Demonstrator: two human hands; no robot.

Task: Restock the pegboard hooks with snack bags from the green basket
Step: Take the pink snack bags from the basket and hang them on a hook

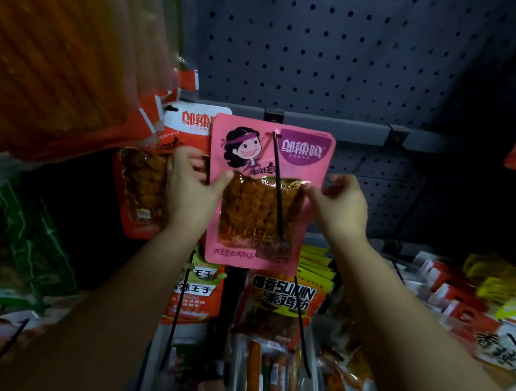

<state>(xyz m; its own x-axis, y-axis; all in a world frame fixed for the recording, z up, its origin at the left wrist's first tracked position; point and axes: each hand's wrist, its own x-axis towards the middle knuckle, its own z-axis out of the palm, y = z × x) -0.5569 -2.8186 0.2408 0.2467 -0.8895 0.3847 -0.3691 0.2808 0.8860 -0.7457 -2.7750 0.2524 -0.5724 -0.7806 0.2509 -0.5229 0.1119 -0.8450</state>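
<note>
Holding pink snack bag (pixel 263 196) on black hook (pixel 277 181) before pegboard (pixel 306 51): left hand (pixel 188 189) pinches left edge, right hand (pixel 341 205) pinches right edge.

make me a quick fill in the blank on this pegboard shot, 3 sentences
1. The bag held by both hands is mostly ____ in colour.
2. The black hook runs in front of that bag, through a hole near its ____ edge.
3. The left hand grips the bag's left side; the right hand grips its ____ side.

Missing words: pink; top; right
</note>
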